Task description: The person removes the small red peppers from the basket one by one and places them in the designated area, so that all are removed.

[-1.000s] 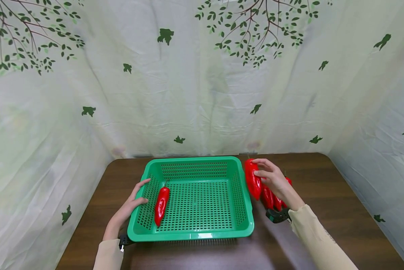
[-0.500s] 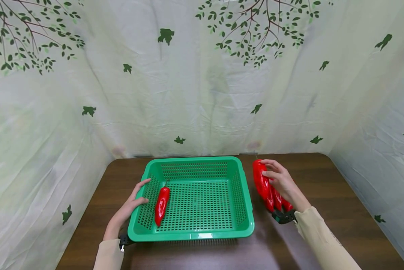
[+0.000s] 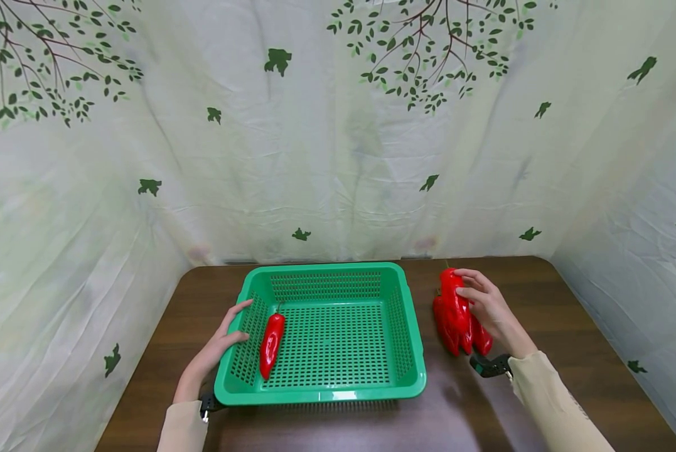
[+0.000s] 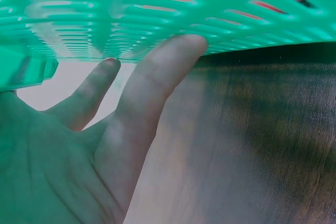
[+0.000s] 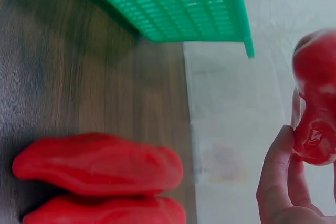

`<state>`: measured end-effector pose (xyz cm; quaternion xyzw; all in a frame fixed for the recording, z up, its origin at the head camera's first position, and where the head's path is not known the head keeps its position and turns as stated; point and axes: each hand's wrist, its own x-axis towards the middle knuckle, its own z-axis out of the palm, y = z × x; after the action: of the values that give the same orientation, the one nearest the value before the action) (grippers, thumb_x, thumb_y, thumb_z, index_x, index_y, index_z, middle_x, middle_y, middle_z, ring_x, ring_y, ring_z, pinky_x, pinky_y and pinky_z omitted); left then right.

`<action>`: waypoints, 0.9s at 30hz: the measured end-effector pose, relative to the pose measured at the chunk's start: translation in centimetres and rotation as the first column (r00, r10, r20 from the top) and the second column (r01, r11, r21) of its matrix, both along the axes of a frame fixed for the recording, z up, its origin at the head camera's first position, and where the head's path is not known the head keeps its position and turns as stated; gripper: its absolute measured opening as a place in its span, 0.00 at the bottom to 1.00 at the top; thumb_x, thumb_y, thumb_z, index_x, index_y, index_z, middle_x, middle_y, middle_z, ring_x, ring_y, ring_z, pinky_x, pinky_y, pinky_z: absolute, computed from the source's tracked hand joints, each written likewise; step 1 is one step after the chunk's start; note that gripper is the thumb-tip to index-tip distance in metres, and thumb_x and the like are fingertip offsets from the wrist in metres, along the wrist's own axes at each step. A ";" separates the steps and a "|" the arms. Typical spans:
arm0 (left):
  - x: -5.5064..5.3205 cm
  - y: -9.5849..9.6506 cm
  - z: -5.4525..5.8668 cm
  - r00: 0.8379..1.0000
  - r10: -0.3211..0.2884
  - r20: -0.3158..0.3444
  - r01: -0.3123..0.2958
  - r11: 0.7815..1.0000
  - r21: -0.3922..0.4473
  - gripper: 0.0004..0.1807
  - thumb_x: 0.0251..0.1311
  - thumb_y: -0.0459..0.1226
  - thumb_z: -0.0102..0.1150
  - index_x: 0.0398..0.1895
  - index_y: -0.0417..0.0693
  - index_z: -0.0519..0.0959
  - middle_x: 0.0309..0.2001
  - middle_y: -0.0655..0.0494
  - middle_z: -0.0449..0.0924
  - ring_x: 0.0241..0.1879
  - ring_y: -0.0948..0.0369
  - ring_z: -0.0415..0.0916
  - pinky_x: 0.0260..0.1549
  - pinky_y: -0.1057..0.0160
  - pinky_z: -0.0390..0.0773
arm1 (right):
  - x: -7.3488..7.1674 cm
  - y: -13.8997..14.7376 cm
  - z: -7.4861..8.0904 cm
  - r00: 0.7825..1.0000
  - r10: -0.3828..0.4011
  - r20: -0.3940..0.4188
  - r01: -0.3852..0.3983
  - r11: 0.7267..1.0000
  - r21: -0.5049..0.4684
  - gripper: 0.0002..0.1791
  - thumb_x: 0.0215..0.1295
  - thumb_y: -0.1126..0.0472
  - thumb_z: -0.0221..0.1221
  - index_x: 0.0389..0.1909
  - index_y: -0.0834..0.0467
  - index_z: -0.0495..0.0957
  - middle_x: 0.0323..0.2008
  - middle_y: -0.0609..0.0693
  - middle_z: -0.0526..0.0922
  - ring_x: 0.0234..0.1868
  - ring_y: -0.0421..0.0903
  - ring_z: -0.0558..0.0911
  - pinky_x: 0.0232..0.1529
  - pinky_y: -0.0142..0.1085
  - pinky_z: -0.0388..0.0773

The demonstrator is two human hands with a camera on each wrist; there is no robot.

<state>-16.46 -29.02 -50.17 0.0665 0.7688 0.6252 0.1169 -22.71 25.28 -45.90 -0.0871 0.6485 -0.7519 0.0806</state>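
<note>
My right hand (image 3: 487, 307) pinches a glossy red chili pepper (image 3: 455, 295) near its stem end, tip down. In the head view it overlaps the other red peppers (image 3: 444, 326) on the table right of the green basket. In the right wrist view the held pepper (image 5: 317, 85) is cut by the right edge, with two lying peppers (image 5: 100, 163) at lower left. My left hand (image 3: 212, 351) rests at the left rim of the green plastic basket (image 3: 326, 270), thumb and forefinger spread and nearly straight. One red pepper (image 3: 272, 345) lies inside the basket, toward its left side.
The dark wooden table (image 3: 552, 351) carries the basket and the pepper pile. A pale curtain (image 3: 338, 157) with leaf prints hangs behind the far edge and down both sides.
The right hand has moved to the right with its pepper, from beside the basket's right rim to over the pile. The left hand and the basket have stayed put.
</note>
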 end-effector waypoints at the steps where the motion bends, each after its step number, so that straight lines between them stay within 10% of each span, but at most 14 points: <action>1: 0.0 0.0 0.0 1.000 0.004 0.004 -0.004 1.000 0.001 0.35 0.64 0.32 0.44 0.73 0.57 0.47 0.71 0.40 0.40 0.63 0.34 0.52 0.45 0.49 0.77 | 0.0 0.2 0.0 1.000 -0.002 -0.003 0.002 1.000 0.000 0.18 0.68 0.66 0.51 0.58 0.55 0.67 0.52 0.47 0.72 0.49 0.46 0.74 0.46 0.39 0.78; 27: 0.3 0.1 0.3 1.000 -0.014 0.000 0.014 1.000 0.022 0.36 0.65 0.32 0.44 0.74 0.55 0.45 0.71 0.39 0.39 0.63 0.33 0.53 0.44 0.46 0.77 | 0.8 3.5 -1.1 0.997 -0.074 0.027 0.074 0.997 0.015 0.17 0.69 0.64 0.52 0.57 0.50 0.69 0.50 0.43 0.73 0.45 0.41 0.78 0.43 0.36 0.79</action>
<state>-16.21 -28.91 -49.88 0.0732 0.7616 0.6326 0.1204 -21.94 28.81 -47.05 -0.0522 0.6556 -0.7507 0.0622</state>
